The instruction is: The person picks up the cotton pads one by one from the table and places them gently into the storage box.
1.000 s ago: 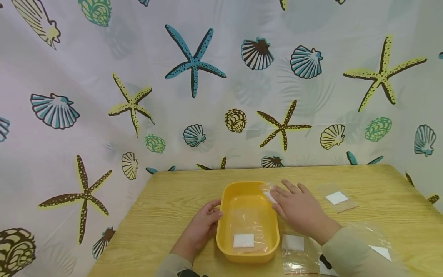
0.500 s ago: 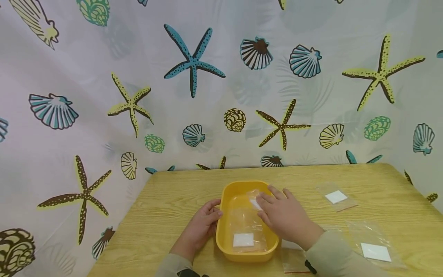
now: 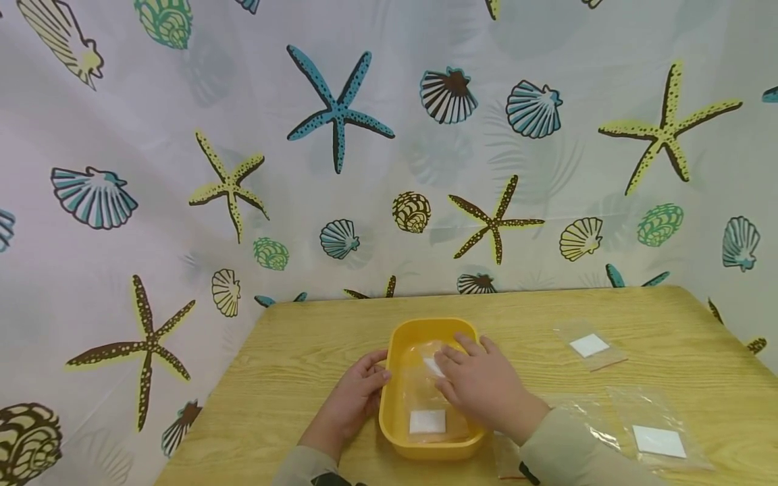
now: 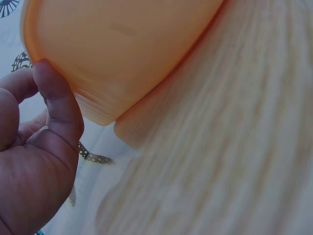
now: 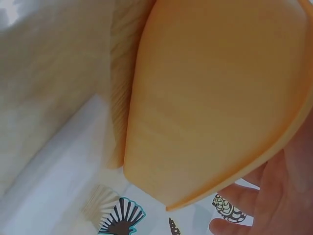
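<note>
My left hand (image 3: 357,388) grips the left rim of a yellow plastic tub (image 3: 395,432), thumb over the edge; the left wrist view shows this thumb (image 4: 54,93) against the tub wall. Over the tub's right side reaches my right hand (image 3: 486,385), its fingertips on a small clear plastic bag with a white piece (image 3: 433,366). Its thumb's contact with that bag is hard to see. Nearer me in the tub lies another clear bag with a white rectangle (image 3: 427,421). In the right wrist view, the tub's wall (image 5: 210,98) hides part of the right hand (image 5: 279,196).
Right of the tub, clear bags lie on the wooden table (image 3: 292,378): one bag (image 3: 589,345) farther back, another bag (image 3: 659,441) at the right, and more partly under my right forearm. A seashell-print curtain (image 3: 389,148) stands behind and beside the table.
My right hand has moved left over the tub's right rim and inward, carrying the small bag from above the rim to inside. My left hand has stayed on the left rim.
</note>
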{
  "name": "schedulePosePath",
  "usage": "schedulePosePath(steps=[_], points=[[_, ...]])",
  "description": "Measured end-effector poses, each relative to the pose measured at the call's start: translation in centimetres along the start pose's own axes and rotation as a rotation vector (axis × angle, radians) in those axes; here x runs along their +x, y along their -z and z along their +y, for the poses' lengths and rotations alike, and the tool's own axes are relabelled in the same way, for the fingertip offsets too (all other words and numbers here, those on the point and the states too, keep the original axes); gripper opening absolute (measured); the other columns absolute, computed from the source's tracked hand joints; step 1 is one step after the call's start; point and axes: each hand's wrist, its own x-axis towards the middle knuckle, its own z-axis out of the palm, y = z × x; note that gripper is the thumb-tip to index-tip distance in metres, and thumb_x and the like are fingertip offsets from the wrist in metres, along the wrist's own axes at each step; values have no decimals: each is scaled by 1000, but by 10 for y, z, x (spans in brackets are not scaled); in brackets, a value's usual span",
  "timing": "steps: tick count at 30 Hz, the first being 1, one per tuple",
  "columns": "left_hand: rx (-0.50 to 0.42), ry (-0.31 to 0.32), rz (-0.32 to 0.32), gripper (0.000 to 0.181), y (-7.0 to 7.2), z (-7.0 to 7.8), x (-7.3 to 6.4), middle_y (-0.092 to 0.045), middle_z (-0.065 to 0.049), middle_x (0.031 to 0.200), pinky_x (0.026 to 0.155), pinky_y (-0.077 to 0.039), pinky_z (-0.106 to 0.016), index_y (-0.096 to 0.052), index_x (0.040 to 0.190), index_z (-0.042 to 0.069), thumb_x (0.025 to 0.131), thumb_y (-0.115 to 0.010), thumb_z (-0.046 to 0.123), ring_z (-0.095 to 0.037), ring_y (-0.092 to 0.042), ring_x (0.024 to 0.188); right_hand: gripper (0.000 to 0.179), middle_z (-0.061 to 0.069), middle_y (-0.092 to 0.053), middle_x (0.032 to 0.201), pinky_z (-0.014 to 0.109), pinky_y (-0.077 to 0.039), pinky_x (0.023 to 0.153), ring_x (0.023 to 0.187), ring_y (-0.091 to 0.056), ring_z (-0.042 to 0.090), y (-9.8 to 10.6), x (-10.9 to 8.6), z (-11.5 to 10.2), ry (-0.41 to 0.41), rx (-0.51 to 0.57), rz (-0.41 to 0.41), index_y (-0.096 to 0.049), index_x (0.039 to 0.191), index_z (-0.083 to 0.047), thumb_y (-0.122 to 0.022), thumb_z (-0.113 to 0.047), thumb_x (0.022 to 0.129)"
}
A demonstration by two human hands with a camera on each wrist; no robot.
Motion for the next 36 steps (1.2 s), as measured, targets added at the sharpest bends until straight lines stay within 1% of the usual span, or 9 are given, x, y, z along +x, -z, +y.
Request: schedulePosePath(steps=[7,12,19,26,33,36], points=[[-2,-4,-6,59,1,-1,0,-57,-12,108,77,-58,-32,-36,153,4,101,-62,15,-18,-62,88,52,0,-59,142,60,-34,110,140,-43,31,-5,1,-4,23,-14,18,-62,140,-16,-45,-51,105],[11,5,5,58,0,-1,0,-57,-13,108,75,-58,-32,-36,153,4,101,-61,14,-18,-62,86,54,1,-60,141,59,-35,110,140,-43,31,-6,2,-8,28,-23,-4,-63,139,-16,-44,-52,104],[17,1,13,55,0,-2,0,-55,-16,111,78,-57,-33,-35,153,3,103,-57,12,-20,-61,91,57,2,-59,143,60,-32,111,141,-41,33,-5,1,-8,24,9,-34,-61,141,-16,-44,-54,104],[12,12,20,54,-1,0,-1,-55,-16,111,77,-57,-33,-37,153,4,104,-57,12,-20,-61,89,58,3,-55,147,61,-30,112,143,-38,33,-4,-1,-1,22,-8,-38,-59,144,-19,-41,-57,104],[3,5,9,57,0,-1,0,-55,-17,112,76,-58,-33,-36,153,4,102,-59,13,-20,-62,89,55,5,-51,151,62,-30,111,144,-37,33,-6,-5,13,10,-4,-3,-59,144,-21,-46,-55,103],[7,2,11,58,0,-1,-1,-55,-19,114,77,-58,-34,-36,153,4,102,-60,14,-21,-62,91,54,6,-49,152,63,-29,112,145,-35,33,-5,-7,19,2,8,-4,-58,145,-22,-47,-55,103]])
